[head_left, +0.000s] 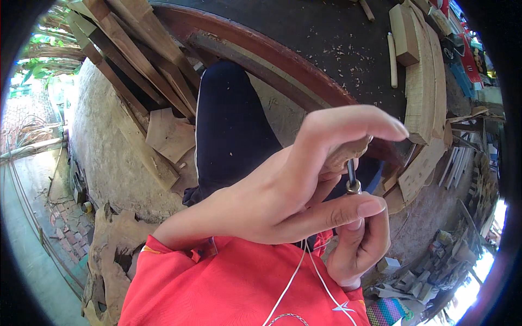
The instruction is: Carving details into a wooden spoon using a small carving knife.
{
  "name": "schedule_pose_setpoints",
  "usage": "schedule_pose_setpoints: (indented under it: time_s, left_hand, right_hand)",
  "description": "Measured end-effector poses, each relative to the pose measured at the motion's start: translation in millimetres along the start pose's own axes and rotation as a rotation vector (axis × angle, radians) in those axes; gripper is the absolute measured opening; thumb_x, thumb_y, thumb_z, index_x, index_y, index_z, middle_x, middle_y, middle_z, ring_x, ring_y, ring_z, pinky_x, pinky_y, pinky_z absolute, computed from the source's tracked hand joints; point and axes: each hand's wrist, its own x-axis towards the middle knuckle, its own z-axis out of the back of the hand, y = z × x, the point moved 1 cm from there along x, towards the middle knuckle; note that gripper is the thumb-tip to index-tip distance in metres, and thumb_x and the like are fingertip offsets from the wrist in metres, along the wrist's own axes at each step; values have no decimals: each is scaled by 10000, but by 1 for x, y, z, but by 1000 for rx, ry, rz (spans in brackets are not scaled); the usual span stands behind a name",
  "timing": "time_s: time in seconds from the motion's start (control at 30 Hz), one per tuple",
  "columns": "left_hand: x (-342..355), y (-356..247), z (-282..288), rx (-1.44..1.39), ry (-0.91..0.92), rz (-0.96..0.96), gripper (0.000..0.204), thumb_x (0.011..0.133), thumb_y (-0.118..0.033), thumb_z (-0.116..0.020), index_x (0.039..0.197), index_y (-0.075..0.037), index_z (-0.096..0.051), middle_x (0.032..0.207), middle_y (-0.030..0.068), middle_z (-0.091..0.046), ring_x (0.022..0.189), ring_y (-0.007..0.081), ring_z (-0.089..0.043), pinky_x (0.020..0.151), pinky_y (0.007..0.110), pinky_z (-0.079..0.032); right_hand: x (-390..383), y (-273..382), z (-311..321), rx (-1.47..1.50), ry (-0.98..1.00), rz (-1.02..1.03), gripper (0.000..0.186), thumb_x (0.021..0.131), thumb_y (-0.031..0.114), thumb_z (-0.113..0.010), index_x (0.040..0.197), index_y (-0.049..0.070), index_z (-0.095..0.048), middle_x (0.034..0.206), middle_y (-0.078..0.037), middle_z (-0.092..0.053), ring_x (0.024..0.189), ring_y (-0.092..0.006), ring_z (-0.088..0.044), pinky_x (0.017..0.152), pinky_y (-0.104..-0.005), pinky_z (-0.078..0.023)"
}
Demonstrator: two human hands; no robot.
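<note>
My left hand [288, 195] is raised close to the camera, its fingers curled over a small pale piece of wood [348, 154] that it holds. Most of that piece is hidden behind the fingers. Just below, my right hand [361, 247] is closed on a carving tool [352, 178]. The tool's thin metal shank and ferrule point up into the underside of the wood piece. Its handle is hidden inside the fist.
My dark trouser leg [228, 130] stretches away beneath the hands. A dark round slab with a reddish rim [261, 51] lies ahead, with pale planks [421, 81] on its right side. Boards [141, 54] lean at the upper left. A rough wood slab [109, 255] lies lower left.
</note>
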Motion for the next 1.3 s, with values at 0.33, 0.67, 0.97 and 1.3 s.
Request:
schedule_pose_setpoints:
  time_s: [0.33,0.67,0.97,1.3]
  left_hand:
    - [-8,-4,-5,112,38,104,724,938,-180,-778,1393,29,-254,1242,176,-473,778,108,-473,588,241,-402]
    - [-10,-1,-3,251,50,123,792,925,-235,-797,1418,35,-238,1210,165,-474,730,92,-433,526,230,-343]
    - [-12,-9,-9,217,20,283,886,860,-275,-864,1443,-9,-252,1011,83,-517,635,42,-361,529,204,-306]
    - [9,15,3,253,39,592,394,991,-135,-700,1201,19,-404,912,79,-556,794,106,-590,661,274,-472]
  right_hand:
    - [0,1,-4,-112,-22,62,208,1029,182,-630,1072,-20,-652,809,-104,-657,585,-186,-572,544,-296,-444]
    - [-2,1,-1,-191,-16,60,180,1022,158,-634,1077,-12,-653,744,-99,-618,542,-174,-561,514,-282,-428]
    - [-1,-5,-5,-205,-73,115,270,1043,234,-607,1049,-31,-656,757,-104,-623,559,-176,-587,531,-275,-437]
    - [23,-21,6,-31,-425,-36,337,1094,189,-475,1332,-47,-500,862,-24,-584,617,14,-314,519,-194,-210]
